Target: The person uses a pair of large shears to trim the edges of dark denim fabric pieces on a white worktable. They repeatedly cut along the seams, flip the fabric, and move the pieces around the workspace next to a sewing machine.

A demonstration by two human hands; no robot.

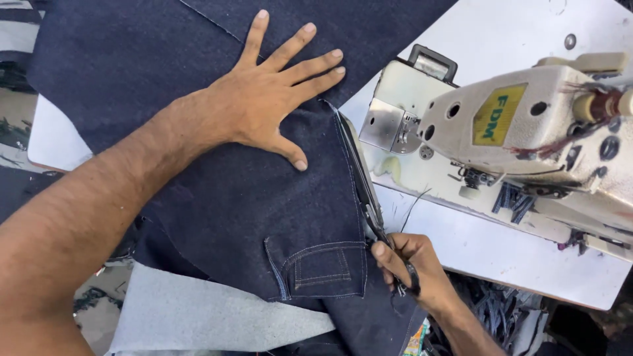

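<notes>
Head view: dark denim panel lies across white table beside sewing machine. My left hand presses it flat, fingers spread. My right hand grips small snips at the seam edge. Risk: cloth slips, blade nicks stitching.

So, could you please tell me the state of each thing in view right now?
Left hand: flat, fingers spread, pressing the denim.
Right hand: closed around small snips at the fabric edge.
Snips: gripped in the right hand.
Denim piece: spread on the table, pocket corner facing up.
Sewing machine: no fabric under its needle.
</notes>
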